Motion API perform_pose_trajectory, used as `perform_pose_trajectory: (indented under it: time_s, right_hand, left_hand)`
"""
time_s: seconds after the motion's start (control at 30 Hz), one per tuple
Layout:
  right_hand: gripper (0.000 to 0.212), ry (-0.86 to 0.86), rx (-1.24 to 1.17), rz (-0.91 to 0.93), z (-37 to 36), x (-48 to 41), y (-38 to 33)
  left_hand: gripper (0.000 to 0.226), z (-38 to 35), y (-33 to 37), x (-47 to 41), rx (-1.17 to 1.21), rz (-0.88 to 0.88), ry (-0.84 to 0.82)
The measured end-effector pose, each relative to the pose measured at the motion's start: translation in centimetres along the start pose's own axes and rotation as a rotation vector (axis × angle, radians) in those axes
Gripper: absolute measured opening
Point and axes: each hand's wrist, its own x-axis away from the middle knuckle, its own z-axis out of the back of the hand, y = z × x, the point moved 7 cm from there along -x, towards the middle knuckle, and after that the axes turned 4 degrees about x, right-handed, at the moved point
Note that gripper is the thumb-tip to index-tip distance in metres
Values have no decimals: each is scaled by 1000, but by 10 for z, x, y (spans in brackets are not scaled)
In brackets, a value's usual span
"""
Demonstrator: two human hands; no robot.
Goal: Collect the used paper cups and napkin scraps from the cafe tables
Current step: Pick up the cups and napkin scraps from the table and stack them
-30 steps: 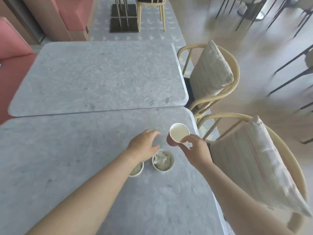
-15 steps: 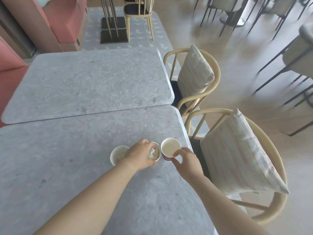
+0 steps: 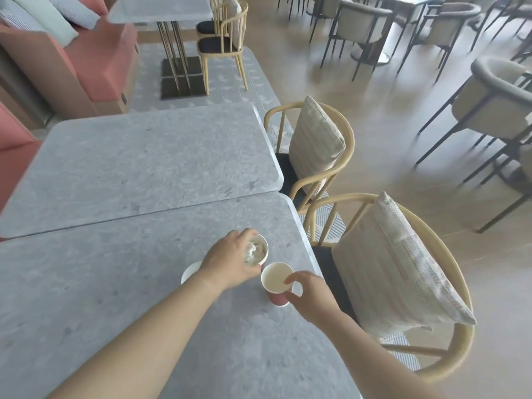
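Three paper cups are near the right edge of the near grey table [image 3: 115, 283]. My left hand [image 3: 230, 259] grips a cup stuffed with a crumpled napkin scrap [image 3: 256, 250], fingers curled round its rim and side. My right hand [image 3: 308, 292] pinches the rim of an empty red cup [image 3: 275, 280], thumb inside and fingers outside; the cup tilts slightly. A third white-rimmed cup [image 3: 190, 273] stands on the table, mostly hidden behind my left wrist.
A second grey table [image 3: 149, 156] adjoins the far side. Two rattan chairs with cream cushions [image 3: 316, 139] [image 3: 397, 269] stand along the right edge. Pink sofas [image 3: 95, 56] lie at the far left, dark-framed chairs [image 3: 489, 93] across the floor.
My left hand has closed round the napkin-filled cup and raised it away from the third cup. My right hand still holds the empty red cup, now lower and tilted.
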Motion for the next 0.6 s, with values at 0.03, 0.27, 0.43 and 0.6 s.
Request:
perform_pose_trajectory:
  time_s: [0.03,0.27,0.43,0.6]
  right_hand:
    - [19,-7,-5,-5,0,1,0]
    - [20,-44,19,-28,-9,5,2]
    - [22,-54,-7,-25,-19,5,-4]
    - [24,-10,-71,26,-12,7,-10]
  left_hand:
    - [54,3,3,0,10,-9,8]
    - [70,14,8,8,43,-16,63]
    - [76,26,7,15,68,-12,113]
    - [80,34,17,21,106,-58,134]
